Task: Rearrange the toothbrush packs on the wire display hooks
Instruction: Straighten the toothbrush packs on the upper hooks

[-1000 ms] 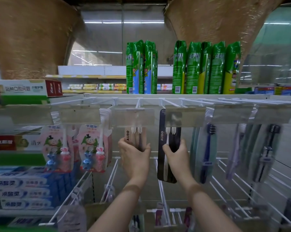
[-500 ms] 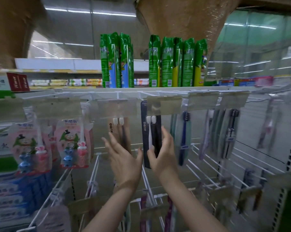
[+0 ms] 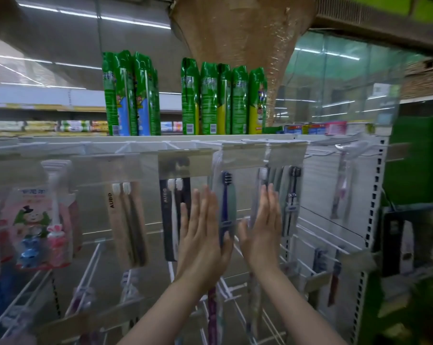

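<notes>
Under the shop shelf of green cans [image 3: 183, 98], both hands, left hand [image 3: 201, 241] and right hand [image 3: 262, 235], are flat and open, flanking the teal toothbrush pack [image 3: 225, 202] on its wire hook; press evenly inward to square it without swinging neighbouring packs.

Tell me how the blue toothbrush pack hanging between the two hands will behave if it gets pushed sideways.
The blue toothbrush pack hangs from its top on a wire hook, so it would probably swing rather than resist. It looks thin and flat, likely light and slightly bendy. Its glossy plastic front may feel slippery under the flat left hand.
</notes>
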The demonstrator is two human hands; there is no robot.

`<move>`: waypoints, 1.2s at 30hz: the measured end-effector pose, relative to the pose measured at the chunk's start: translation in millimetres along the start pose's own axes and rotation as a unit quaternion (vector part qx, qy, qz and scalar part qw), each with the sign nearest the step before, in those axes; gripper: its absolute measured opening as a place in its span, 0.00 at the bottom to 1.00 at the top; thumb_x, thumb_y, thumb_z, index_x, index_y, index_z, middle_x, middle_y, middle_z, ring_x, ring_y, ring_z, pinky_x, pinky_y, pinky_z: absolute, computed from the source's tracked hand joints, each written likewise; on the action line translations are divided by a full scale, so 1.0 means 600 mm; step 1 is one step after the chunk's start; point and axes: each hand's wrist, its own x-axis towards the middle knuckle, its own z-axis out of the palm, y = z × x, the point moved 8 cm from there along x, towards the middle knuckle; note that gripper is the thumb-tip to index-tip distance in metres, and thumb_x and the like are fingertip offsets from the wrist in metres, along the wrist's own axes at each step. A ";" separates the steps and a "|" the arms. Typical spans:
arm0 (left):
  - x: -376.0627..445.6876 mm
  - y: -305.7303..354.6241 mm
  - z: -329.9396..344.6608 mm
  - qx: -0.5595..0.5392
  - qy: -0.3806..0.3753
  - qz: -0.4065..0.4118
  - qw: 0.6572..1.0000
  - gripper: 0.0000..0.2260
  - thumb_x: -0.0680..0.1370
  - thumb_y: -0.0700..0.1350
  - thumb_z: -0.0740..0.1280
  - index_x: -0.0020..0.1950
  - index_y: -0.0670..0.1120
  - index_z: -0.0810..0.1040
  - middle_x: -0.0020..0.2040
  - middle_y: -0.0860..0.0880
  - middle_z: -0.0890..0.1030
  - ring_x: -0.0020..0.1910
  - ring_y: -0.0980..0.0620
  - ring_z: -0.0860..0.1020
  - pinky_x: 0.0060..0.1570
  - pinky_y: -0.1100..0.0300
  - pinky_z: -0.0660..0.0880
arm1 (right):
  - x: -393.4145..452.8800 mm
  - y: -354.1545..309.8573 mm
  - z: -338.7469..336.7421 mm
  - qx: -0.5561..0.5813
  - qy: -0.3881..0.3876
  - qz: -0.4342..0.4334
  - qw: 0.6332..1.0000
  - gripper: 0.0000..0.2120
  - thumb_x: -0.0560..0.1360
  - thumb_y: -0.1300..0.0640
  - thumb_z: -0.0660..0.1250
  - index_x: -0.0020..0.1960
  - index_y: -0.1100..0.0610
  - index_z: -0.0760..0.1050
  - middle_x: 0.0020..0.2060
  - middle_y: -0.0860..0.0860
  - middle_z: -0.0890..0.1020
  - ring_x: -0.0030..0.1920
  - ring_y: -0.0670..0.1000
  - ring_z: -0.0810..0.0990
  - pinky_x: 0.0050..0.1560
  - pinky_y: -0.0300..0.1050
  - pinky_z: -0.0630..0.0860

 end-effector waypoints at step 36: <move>0.113 0.238 0.265 -0.033 -0.013 -0.128 0.991 0.29 0.80 0.44 0.56 0.77 0.44 0.44 0.78 0.50 0.44 0.77 0.57 0.42 0.75 0.62 0.44 | 0.144 0.290 -0.042 0.264 -0.188 0.032 0.945 0.38 0.78 0.52 0.62 0.77 0.55 0.40 0.77 0.53 0.50 0.76 0.50 0.51 0.72 0.35 0.51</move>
